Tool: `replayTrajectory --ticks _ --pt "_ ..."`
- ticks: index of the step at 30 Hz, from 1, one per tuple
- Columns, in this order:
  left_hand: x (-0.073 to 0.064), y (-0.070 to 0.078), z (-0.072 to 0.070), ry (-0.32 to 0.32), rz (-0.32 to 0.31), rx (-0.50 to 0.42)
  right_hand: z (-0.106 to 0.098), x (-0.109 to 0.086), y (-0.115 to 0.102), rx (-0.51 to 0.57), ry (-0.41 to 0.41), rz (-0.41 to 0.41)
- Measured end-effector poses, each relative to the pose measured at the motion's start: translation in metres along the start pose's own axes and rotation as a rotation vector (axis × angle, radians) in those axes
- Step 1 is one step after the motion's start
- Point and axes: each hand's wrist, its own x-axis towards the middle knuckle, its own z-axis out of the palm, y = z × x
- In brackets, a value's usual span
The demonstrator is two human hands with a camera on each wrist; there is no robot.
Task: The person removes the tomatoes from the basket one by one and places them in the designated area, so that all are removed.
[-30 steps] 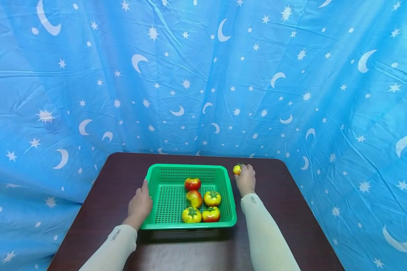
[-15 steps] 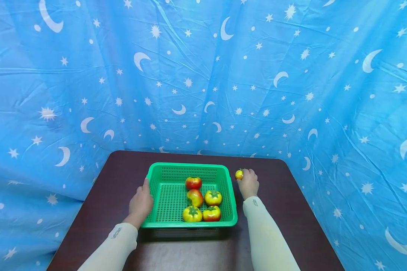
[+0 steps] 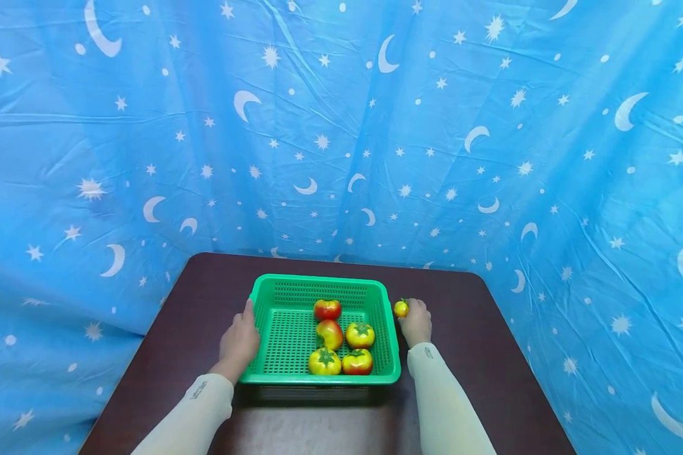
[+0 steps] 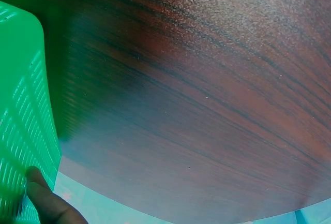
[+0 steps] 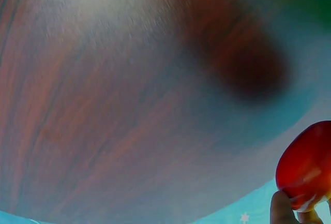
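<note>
Green plastic basket [image 3: 326, 379], perforated, at the middle of the dark wood-grain counter [image 3: 307, 430]. Left hand [image 3: 240, 341] touches the basket's left side, a finger reaching to the rim; whether it grips there cannot be told. Right hand [image 3: 416, 323] pinches one red-and-yellow fruit [image 3: 401, 309] between fingers and thumb, just to the right of the basket, outside its rim. Right wrist view: the fruit's glossy red side shows above the fingertips [image 5: 282, 207].

Five similar pieces lie in the basket's right half: a far red one [image 3: 327, 309], a middle one [image 3: 330, 335], one with a green calyx to its right [image 3: 361, 336], and a near pair, left [image 3: 325, 362] and right [image 3: 357, 363]. Blue curtain [image 3: 318, 151] with white moons and stars stands beyond.
</note>
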Motion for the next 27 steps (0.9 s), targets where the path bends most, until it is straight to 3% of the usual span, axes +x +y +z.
replayTrajectory --ticks 11,21,27 --pt "-0.001 -0.001 -0.001 -0.01 -0.012 -0.003 0.008 -0.015 0.006 0.055 -0.038 -0.015" --pt "0.0 -0.001 0.002 0.021 0.0 -0.004 0.006 -0.013 0.011 0.092 -0.076 0.031" --pt "-0.001 0.001 0.002 0.002 -0.017 -0.001 0.011 -0.013 0.018 0.084 -0.034 0.038"
